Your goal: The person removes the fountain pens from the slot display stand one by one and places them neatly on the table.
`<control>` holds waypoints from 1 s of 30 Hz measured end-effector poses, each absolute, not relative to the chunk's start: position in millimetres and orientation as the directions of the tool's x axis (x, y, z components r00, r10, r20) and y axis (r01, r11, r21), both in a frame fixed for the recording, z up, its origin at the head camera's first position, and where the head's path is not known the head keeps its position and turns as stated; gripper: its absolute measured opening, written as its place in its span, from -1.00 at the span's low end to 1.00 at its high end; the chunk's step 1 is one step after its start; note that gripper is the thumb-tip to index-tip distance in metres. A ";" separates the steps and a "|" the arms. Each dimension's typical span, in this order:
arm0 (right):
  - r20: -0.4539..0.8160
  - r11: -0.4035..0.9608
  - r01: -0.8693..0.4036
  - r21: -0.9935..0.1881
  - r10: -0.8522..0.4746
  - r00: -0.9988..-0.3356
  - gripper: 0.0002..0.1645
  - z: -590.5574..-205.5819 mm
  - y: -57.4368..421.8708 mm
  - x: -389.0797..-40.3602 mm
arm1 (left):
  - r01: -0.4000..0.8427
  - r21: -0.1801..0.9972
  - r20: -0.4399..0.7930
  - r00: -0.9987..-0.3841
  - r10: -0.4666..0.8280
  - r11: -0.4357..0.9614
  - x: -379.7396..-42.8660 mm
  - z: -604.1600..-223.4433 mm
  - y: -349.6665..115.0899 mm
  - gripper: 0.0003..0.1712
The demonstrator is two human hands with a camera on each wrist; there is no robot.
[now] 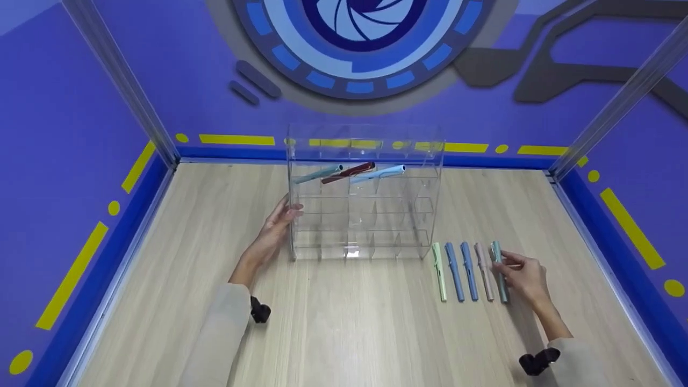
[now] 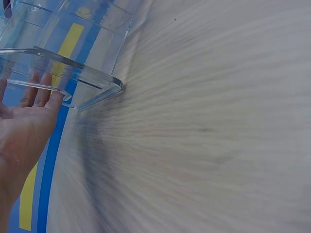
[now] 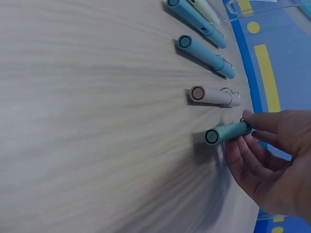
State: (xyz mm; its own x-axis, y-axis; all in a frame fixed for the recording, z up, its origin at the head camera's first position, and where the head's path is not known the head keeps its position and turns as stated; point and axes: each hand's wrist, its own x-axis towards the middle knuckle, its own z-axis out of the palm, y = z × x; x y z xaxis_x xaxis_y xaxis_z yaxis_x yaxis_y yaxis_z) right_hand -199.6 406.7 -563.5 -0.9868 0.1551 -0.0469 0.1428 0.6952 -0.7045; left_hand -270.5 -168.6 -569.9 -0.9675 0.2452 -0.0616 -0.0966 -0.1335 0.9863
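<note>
A clear acrylic pen rack [image 1: 352, 251] with several compartments stands at the back middle. My left hand [image 1: 271, 231] holds its left side wall, the thumb at the front edge; in the left wrist view the fingers show partly through the plastic. On the right of the table, my right hand [image 1: 527, 277] pinches a teal-green pen [image 3: 228, 132] between thumb and fingers, at its clip end. Left of it lie a pinkish-grey pen [image 1: 484, 271], a blue pen [image 1: 469, 271], another blue pen [image 1: 454, 271] and a pale green pen [image 1: 439, 271], side by side.
In the rack's upper row lean a teal pen [image 1: 320, 173], a dark red pen [image 1: 349, 172] and a light blue pen [image 1: 381, 172]. Blue printed walls [image 1: 70, 134] close in the wooden table [image 1: 344, 333] at the back and both sides.
</note>
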 end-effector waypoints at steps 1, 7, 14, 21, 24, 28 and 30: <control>-0.047 0.702 0.141 -0.698 0.151 -0.987 -0.43 -565.0 406.9 -198.7 | -0.095 0.986 -0.060 -0.967 0.247 -0.136 -270.1 -570.3 -168.5 -0.23; -0.050 0.701 0.128 -0.702 0.130 -0.990 -0.46 -569.2 407.4 -196.1 | -0.093 0.985 -0.055 -0.967 0.248 -0.146 -268.1 -571.4 -169.2 -0.23; -0.031 0.719 0.108 -0.686 0.120 -0.992 -0.49 -568.2 406.7 -197.4 | -0.092 0.987 -0.057 -0.968 0.244 -0.134 -267.6 -572.6 -169.6 -0.23; 0.018 0.776 0.102 -0.623 0.144 -0.989 -0.52 -571.7 405.7 -196.5 | -0.089 0.988 -0.058 -0.970 0.237 -0.126 -266.6 -574.2 -169.6 -0.27; 0.019 0.779 0.100 -0.619 0.142 -0.990 -0.50 -571.1 405.5 -196.4 | -0.089 0.987 -0.055 -0.970 0.238 -0.134 -266.3 -572.7 -169.8 -0.27; 0.010 0.733 0.088 -0.675 0.127 -0.992 -0.48 -566.8 409.8 -195.7 | -0.084 0.986 -0.045 -0.967 0.251 -0.145 -268.1 -571.4 -169.8 -0.25; 0.005 0.704 0.086 -0.705 0.126 -0.992 -0.48 -563.3 412.3 -195.1 | -0.085 0.985 -0.045 -0.967 0.252 -0.148 -269.3 -571.5 -170.1 -0.25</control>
State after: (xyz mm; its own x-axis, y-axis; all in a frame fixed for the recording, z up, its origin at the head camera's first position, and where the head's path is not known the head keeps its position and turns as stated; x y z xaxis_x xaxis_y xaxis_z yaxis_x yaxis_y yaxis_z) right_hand -195.1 412.3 -563.3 -0.9920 0.1258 0.0052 0.0856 0.7043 -0.7047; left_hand -269.3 -170.1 -571.5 -0.9667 0.2518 -0.0454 -0.0848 -0.1480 0.9853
